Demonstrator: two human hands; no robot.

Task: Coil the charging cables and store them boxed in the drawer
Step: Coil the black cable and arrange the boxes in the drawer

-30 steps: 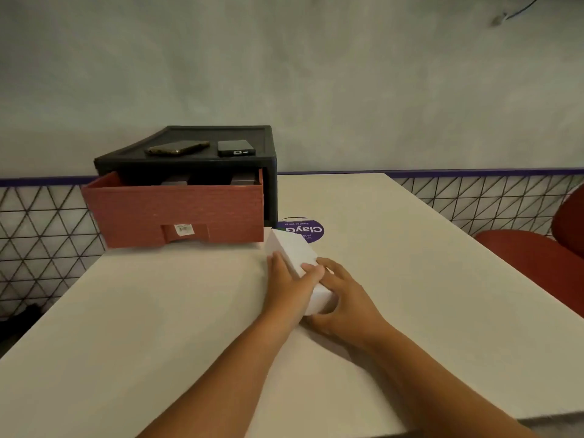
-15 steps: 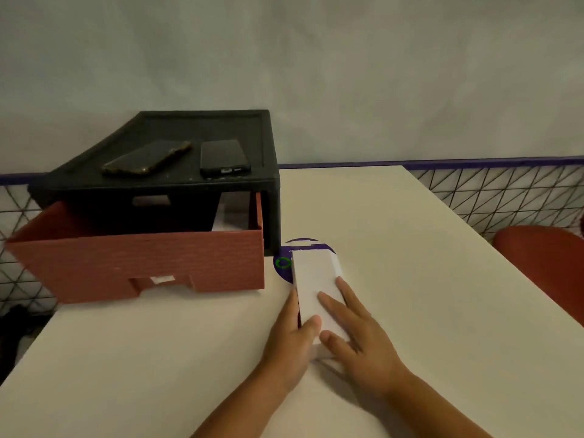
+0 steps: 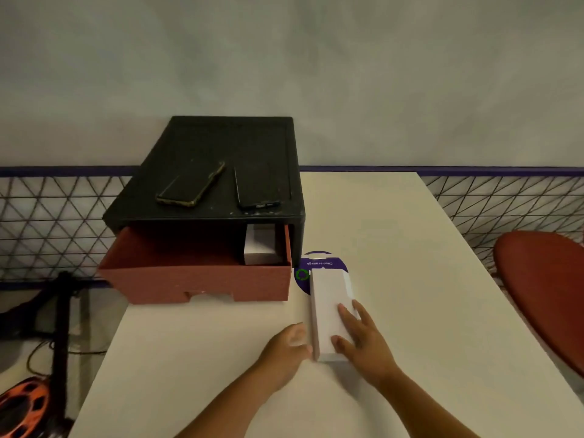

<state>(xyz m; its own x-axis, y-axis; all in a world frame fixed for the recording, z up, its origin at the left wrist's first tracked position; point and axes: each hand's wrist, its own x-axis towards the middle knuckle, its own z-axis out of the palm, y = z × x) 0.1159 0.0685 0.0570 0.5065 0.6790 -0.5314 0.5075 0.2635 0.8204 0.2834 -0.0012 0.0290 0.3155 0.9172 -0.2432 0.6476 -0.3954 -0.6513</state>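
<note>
One white table [image 3: 395,248] is seen, with its right edge running diagonally past one red chair [image 3: 543,279]. Open surface is left to the right of the boxes' working spot as far as that edge, and also in front of the drawer. One black housing [image 3: 221,147] is set at the table's left rear, against the wire mesh [image 3: 505,200]. One red drawer [image 3: 196,281] is pulled out of it towards the viewer, and its front left corner appears to stand past the table's left edge.

Two white boxes are counted. The second white box [image 3: 260,251] is held in the drawer's right rear corner, while the rest of the interior is lost in shadow. The white box [image 3: 327,298] lies lengthwise on the table, just right of the drawer front, with its far end over one purple sticker [image 3: 339,266].

The right hand [image 3: 360,339] is laid over the box's near end, with fingers [image 3: 343,311] straight and spread across the lid. The left hand [image 3: 287,346] is pressed to the box's left side by the thumb. Its other fingers are hidden, so a grasp cannot be told.

Two dark phones [image 3: 191,184] [image 3: 256,188] are laid on the housing's top.
</note>
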